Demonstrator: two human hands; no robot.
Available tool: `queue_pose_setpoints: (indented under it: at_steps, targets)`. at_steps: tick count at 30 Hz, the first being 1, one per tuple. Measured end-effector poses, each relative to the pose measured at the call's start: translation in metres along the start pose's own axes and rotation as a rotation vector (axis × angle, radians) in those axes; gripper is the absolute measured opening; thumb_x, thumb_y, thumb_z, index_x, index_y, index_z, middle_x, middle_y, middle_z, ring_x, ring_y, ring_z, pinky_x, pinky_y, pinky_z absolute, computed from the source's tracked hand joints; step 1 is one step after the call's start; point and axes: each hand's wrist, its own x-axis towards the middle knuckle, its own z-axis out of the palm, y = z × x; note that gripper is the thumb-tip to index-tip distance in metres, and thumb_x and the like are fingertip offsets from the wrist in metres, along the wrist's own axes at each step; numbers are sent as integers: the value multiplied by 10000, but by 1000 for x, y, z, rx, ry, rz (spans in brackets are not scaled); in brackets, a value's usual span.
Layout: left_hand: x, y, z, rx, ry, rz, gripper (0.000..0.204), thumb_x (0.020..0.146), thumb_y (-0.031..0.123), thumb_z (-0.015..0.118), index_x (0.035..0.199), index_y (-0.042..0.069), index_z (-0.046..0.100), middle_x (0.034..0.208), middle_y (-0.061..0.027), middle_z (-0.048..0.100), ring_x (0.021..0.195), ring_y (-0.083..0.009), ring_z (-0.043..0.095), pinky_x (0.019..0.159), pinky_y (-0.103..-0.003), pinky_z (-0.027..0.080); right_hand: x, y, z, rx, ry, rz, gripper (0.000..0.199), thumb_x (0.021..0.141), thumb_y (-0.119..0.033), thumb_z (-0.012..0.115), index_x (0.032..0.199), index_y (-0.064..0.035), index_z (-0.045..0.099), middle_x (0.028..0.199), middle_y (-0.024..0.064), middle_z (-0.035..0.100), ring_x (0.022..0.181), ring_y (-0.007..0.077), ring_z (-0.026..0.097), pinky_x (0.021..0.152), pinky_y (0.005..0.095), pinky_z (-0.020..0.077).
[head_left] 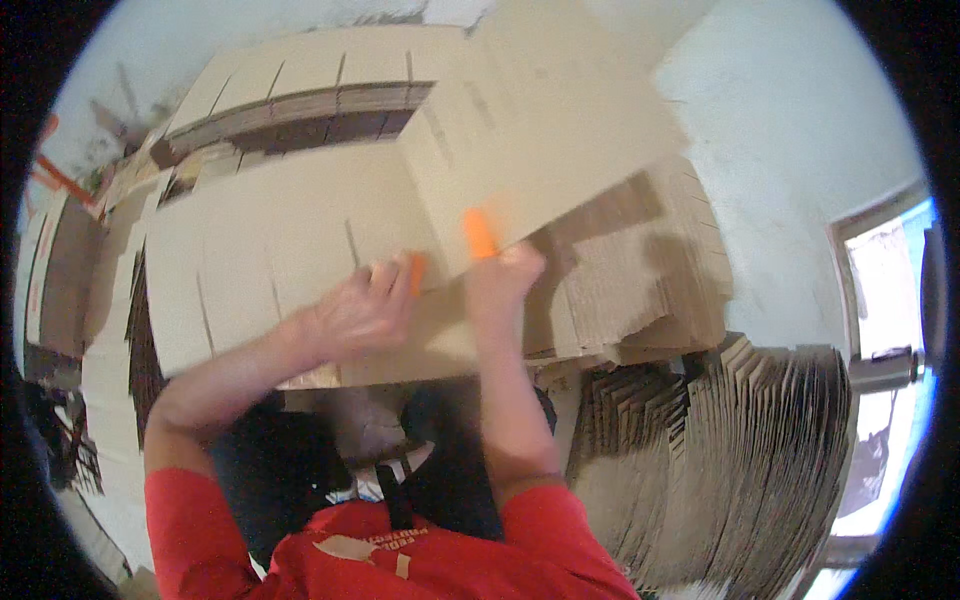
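— At the left of the frame, what were you doing?

— My left hand [355,310] lay knuckles-up on the flat slotted cardboard sheet [270,260] on top of the pile; I couldn't tell whether its fingers, one capped in orange, were curled on an edge or only pressing.

— And at the centre?

— My right hand [505,270] was closed on the lower edge of a raised cardboard blank [545,120], with an orange-capped finger against its face. I'd judge I was mid-lift, peeling that sheet off; the next move called for a firm pinch and swinging it free.

— What was around, further right?

— Ragged stacked cardboard [640,290] under the lifted sheet, then bundles standing on edge [720,450] at lower right, and a bright window [885,280]. Those close stacks crowded any swing.
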Motion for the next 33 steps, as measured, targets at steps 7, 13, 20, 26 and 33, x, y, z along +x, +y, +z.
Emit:
queue_pose_setpoints:
  at_steps: [7,13,20,26,33]
  targets:
    - [22,-95,56,-330,305,-487,701,836,504,638,1305,3,494,1266,-174,557,1127,-343,534,900,-476,462,-9,-24,-7,57,-72,60,242,837,-137,726,727,56,629,649,60,569,606,128,472,555,356,417]
    - [61,-184,109,-21,45,-619,500,847,141,635,1304,23,469,1217,-142,567,1191,-309,482,940,-439,409,-9,-29,-5,168,-114,3,398,817,-232,768,660,28,510,639,44,505,625,140,446,562,368,409]
    - [70,-198,112,-185,147,-510,191,744,19,608,929,50,641,884,-114,615,968,-290,574,818,-400,468,-13,-5,-1,28,-5,118,433,792,-219,803,608,18,491,609,14,523,597,105,425,545,316,402]
    - [50,-235,120,-758,273,-782,172,736,-7,594,855,70,692,823,-119,617,807,-293,602,724,-394,517,-9,-4,-3,142,-168,114,222,826,-111,749,713,31,620,674,-28,579,630,51,443,540,253,378]
    - [70,-205,87,64,364,-276,191,739,53,632,911,-30,644,951,-107,569,984,-229,555,696,-316,572,-7,-8,-3,267,-97,2,101,839,-66,721,783,8,682,700,-60,571,635,28,443,523,229,352]
